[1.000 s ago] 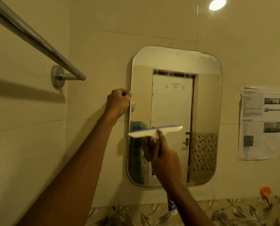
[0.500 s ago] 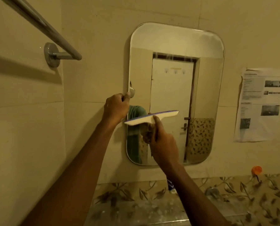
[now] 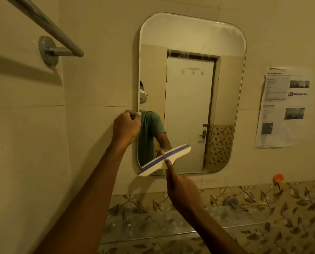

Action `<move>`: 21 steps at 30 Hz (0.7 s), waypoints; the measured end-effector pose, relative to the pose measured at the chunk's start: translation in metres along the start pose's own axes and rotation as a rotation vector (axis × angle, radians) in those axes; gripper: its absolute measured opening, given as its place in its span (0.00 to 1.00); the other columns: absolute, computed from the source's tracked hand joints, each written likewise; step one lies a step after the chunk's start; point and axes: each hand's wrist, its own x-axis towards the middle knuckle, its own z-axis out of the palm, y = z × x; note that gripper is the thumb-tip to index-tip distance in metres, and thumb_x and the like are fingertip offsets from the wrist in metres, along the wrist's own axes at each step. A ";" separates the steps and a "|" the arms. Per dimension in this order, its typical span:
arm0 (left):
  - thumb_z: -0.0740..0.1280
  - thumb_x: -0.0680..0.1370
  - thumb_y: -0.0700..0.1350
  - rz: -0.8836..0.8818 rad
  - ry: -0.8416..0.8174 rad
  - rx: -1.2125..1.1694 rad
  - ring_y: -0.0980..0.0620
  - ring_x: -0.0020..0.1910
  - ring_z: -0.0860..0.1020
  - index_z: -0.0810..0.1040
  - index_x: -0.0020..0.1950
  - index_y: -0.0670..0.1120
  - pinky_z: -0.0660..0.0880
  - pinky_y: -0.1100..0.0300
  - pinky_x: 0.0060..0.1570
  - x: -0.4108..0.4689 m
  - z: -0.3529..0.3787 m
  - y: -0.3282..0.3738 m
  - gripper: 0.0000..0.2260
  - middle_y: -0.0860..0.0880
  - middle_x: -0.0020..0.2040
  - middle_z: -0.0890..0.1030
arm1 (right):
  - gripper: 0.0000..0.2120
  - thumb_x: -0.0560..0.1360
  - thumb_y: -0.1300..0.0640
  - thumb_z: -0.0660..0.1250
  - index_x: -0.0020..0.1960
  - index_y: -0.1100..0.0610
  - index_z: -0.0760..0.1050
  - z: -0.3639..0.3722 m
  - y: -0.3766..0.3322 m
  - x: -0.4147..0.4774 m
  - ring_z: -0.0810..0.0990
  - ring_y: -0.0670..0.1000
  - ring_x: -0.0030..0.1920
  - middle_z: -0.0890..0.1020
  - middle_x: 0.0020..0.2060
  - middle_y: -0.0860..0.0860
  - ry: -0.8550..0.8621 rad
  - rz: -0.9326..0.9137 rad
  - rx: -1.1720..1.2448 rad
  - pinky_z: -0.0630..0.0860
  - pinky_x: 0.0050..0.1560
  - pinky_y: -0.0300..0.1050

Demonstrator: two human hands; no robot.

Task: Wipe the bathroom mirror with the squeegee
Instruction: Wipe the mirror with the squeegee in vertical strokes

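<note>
A rounded rectangular mirror hangs on the beige tiled wall. My left hand grips the mirror's left edge about halfway down, fingers curled round it. My right hand holds a cream squeegee with a blue-purple blade strip. The squeegee lies tilted, right end higher, at the mirror's lower left corner. Whether the blade touches the glass I cannot tell. The handle is hidden inside my right hand.
A chrome towel bar juts out from the left wall at upper left. Printed sheets are stuck on the wall right of the mirror. Below run leaf-patterned tiles, a ledge, a tap fitting and an orange hook.
My right hand drew the squeegee down the left side of the mirror to its bottom corner and the blade tilted more. My left hand slid lower along the mirror's left edge.
</note>
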 end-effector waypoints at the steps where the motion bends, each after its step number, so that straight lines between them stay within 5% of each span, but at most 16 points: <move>1: 0.60 0.81 0.51 -0.015 0.000 -0.022 0.47 0.48 0.79 0.78 0.57 0.44 0.78 0.51 0.52 -0.001 0.001 -0.002 0.13 0.44 0.51 0.82 | 0.29 0.84 0.51 0.52 0.78 0.48 0.38 -0.002 -0.001 0.005 0.73 0.44 0.28 0.80 0.39 0.51 0.008 -0.026 -0.004 0.74 0.29 0.37; 3: 0.59 0.81 0.50 -0.029 0.007 -0.062 0.48 0.46 0.79 0.78 0.57 0.44 0.80 0.50 0.50 -0.003 0.002 -0.005 0.13 0.44 0.50 0.81 | 0.32 0.83 0.52 0.55 0.76 0.47 0.36 -0.004 -0.005 0.019 0.72 0.44 0.27 0.82 0.41 0.53 0.037 -0.098 -0.027 0.76 0.30 0.39; 8: 0.59 0.82 0.49 -0.046 0.023 -0.083 0.51 0.42 0.78 0.77 0.51 0.44 0.80 0.50 0.48 -0.008 0.005 -0.007 0.12 0.48 0.43 0.78 | 0.34 0.79 0.56 0.64 0.77 0.49 0.46 -0.001 -0.011 0.036 0.56 0.41 0.19 0.72 0.28 0.49 0.057 -0.229 -0.160 0.57 0.20 0.34; 13: 0.59 0.82 0.48 -0.074 0.039 -0.121 0.51 0.39 0.77 0.77 0.47 0.47 0.80 0.49 0.48 -0.010 0.006 -0.006 0.09 0.51 0.38 0.77 | 0.37 0.78 0.57 0.66 0.78 0.50 0.47 -0.004 0.048 0.016 0.75 0.45 0.24 0.81 0.34 0.50 -0.106 -0.353 -0.288 0.74 0.25 0.36; 16: 0.59 0.82 0.48 -0.063 0.046 -0.125 0.53 0.38 0.76 0.77 0.50 0.46 0.81 0.49 0.48 -0.014 0.007 -0.009 0.09 0.51 0.38 0.77 | 0.42 0.69 0.56 0.76 0.77 0.52 0.57 -0.015 0.086 0.006 0.63 0.43 0.19 0.73 0.24 0.47 -0.137 -0.325 -0.415 0.60 0.22 0.31; 18: 0.59 0.82 0.48 -0.061 0.053 -0.106 0.52 0.40 0.77 0.79 0.51 0.44 0.80 0.48 0.50 -0.021 0.009 -0.014 0.11 0.48 0.41 0.78 | 0.43 0.72 0.55 0.74 0.78 0.50 0.50 -0.022 0.096 0.006 0.58 0.44 0.18 0.63 0.22 0.45 -0.186 -0.303 -0.448 0.55 0.20 0.33; 21: 0.59 0.82 0.49 -0.078 0.047 -0.091 0.47 0.41 0.78 0.78 0.47 0.45 0.80 0.47 0.48 -0.035 0.012 -0.023 0.12 0.45 0.40 0.79 | 0.35 0.82 0.48 0.55 0.73 0.43 0.29 -0.026 0.081 0.007 0.69 0.47 0.23 0.70 0.28 0.47 -0.212 -0.344 -0.355 0.66 0.23 0.38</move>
